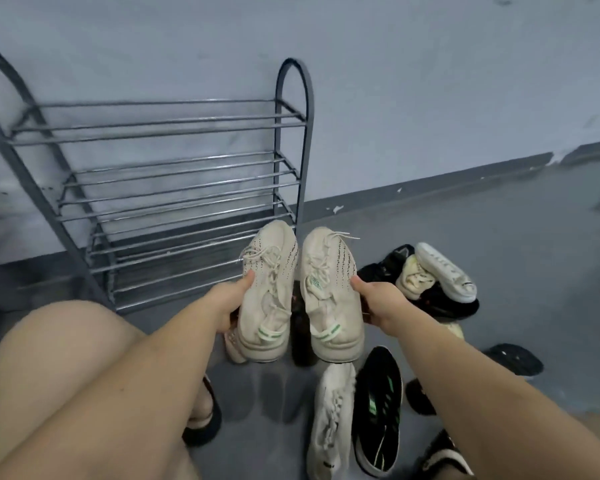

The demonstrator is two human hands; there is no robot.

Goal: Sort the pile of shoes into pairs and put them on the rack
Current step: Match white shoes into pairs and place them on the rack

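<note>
I hold two matching beige knit sneakers with green heel stripes side by side above the floor. My left hand (234, 299) grips the left sneaker (269, 296) at its side, thumb on top. My right hand (378, 299) grips the right sneaker (331, 292) the same way. Their toes point toward the grey metal shoe rack (174, 188), which stands against the wall with bare tiers. More shoes lie in a pile on the floor: a white knit sneaker (329, 420), a black sneaker with green marks (378, 410), and a heap of black and white shoes (426, 278).
My bare knee (66, 375) fills the lower left. A dark sandal on a foot (205, 417) sits below it. Other dark shoes (515, 358) lie at the right. A grey wall and dark skirting run behind the rack; grey floor (499, 237) stretches to the right.
</note>
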